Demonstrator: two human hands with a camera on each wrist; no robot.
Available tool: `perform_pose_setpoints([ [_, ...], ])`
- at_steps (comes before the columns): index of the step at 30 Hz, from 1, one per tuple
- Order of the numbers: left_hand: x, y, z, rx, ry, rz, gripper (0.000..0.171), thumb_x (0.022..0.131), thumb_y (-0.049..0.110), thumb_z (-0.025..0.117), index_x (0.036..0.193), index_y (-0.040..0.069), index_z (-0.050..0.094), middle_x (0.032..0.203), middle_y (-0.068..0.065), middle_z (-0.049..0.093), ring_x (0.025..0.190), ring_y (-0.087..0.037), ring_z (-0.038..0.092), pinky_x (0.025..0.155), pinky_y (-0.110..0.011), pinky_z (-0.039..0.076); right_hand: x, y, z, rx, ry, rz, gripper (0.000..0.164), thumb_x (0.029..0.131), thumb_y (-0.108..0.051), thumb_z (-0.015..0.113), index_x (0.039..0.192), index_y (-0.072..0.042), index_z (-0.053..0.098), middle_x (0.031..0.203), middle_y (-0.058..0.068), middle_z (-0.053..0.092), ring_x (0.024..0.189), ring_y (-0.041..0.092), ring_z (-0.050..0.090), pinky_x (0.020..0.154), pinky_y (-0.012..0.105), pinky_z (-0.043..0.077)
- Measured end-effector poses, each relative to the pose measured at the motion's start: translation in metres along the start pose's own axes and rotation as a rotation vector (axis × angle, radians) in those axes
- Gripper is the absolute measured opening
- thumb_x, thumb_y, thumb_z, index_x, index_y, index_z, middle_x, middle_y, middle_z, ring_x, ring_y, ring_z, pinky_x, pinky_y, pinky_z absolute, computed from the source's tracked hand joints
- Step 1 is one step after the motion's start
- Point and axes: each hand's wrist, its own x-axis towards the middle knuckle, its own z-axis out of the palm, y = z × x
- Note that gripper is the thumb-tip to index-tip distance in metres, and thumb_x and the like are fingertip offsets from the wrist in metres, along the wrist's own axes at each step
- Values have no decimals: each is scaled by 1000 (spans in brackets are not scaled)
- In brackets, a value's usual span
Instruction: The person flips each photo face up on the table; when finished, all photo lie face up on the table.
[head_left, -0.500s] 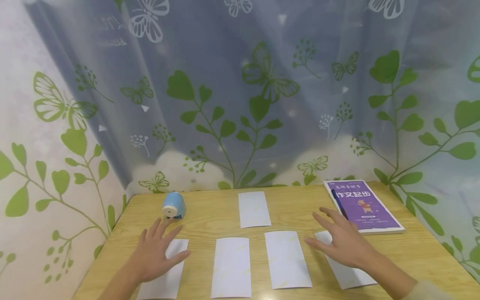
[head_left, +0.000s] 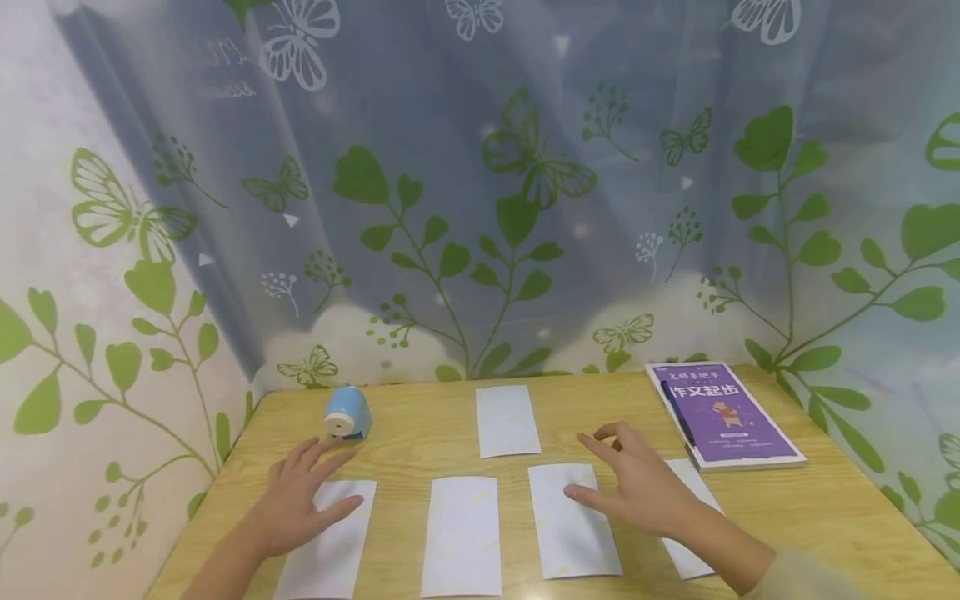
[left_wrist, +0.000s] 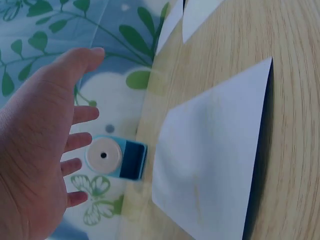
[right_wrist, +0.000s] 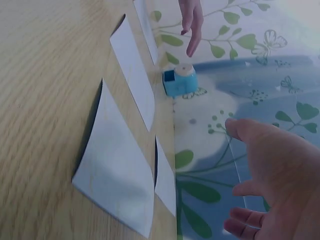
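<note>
My left hand (head_left: 302, 504) hovers with spread fingers over the leftmost white paper card (head_left: 330, 557); nothing is in it. Just beyond its fingertips stands a blue pencil sharpener (head_left: 347, 412) with a cream front and a small hole. My right hand (head_left: 643, 483), empty too, hangs over the table with loosely bent fingers. It overlaps the third card (head_left: 573, 533) and the rightmost card (head_left: 693, 554) in the head view. Between the hands lies another card (head_left: 461, 536). One more card (head_left: 507, 421) lies farther back. In the left wrist view the near card (left_wrist: 210, 150) bows up along one edge.
A purple book (head_left: 738, 425) with a dark pen (head_left: 678, 414) on its left side lies at the back right of the wooden table (head_left: 420, 425). Behind the table hangs a curtain (head_left: 420, 108) printed with leaves and butterflies.
My right hand has moved left, from over the rightmost card toward the third one, uncovering more of the book. My left hand has shifted slightly left and down. The cards stay put.
</note>
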Motion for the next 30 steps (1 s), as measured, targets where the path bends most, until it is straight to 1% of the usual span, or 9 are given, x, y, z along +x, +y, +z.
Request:
perform_pose_setpoints([
  [5, 3, -15, 6, -25, 15, -17, 54, 93, 48, 66, 135, 13, 62, 140, -12, 53, 129, -38, 42, 88, -58, 35, 6, -18, 12, 24, -28, -2, 79, 86, -71, 60, 142, -14, 57, 129, 2, 53, 105, 14, 53, 76, 30, 49],
  [7, 3, -21, 8, -34, 33, -11, 50, 94, 43, 66, 132, 11, 64, 137, -12, 55, 126, -39, 44, 88, -58, 35, 9, -25, 17, 34, -34, 0, 78, 86, -70, 61, 141, -15, 58, 128, 1, 53, 101, 12, 54, 70, 26, 48],
  [10, 3, -28, 11, -54, 50, 1, 47, 94, 38, 68, 129, 8, 65, 133, -14, 57, 120, -38, 47, 89, -61, 36, 13, -36, 25, 62, -51, -6, 76, 87, -68, 62, 141, -15, 58, 125, 0, 53, 85, 7, 51, 60, 21, 44],
  [13, 0, -35, 13, -83, 47, 2, 46, 94, 36, 68, 129, 6, 66, 131, -15, 58, 116, -36, 48, 88, -61, 37, 17, -48, 34, 90, -69, -39, 75, 88, -66, 62, 141, -13, 58, 121, 1, 54, 65, 3, 43, 51, 20, 40],
  [17, -4, -42, 17, -114, 31, -6, 44, 95, 34, 68, 129, 6, 65, 130, -13, 58, 112, -32, 48, 85, -54, 38, 20, -62, 43, 140, -115, -83, 76, 90, -65, 60, 141, -9, 57, 117, 3, 54, 51, 0, 35, 49, 20, 40],
  [19, -5, -46, 19, -124, 23, -12, 41, 95, 33, 67, 127, 6, 67, 129, -13, 58, 112, -31, 48, 83, -51, 38, 22, -69, 46, 171, -148, -91, 77, 90, -65, 60, 142, -8, 55, 115, 3, 53, 53, 0, 36, 51, 19, 42],
  [24, -4, -53, 23, -122, 5, -42, 35, 97, 33, 65, 121, 9, 70, 128, -12, 59, 114, -33, 48, 82, -50, 35, 26, -85, 58, 223, -220, -106, 78, 89, -62, 63, 141, -4, 55, 112, 4, 57, 74, 3, 51, 68, 20, 49],
  [26, -3, -55, 23, -117, 4, -53, 34, 97, 33, 66, 120, 9, 71, 127, -12, 59, 114, -34, 48, 82, -50, 35, 28, -92, 67, 236, -243, -110, 78, 88, -62, 65, 140, -4, 56, 112, 4, 59, 80, 3, 52, 71, 20, 49],
  [30, -2, -58, 24, -131, 4, -65, 31, 96, 31, 66, 118, 9, 71, 125, -13, 60, 115, -35, 49, 86, -56, 37, 32, -105, 86, 276, -272, -124, 76, 88, -59, 67, 139, -3, 57, 109, 3, 62, 72, 0, 50, 67, 17, 47],
])
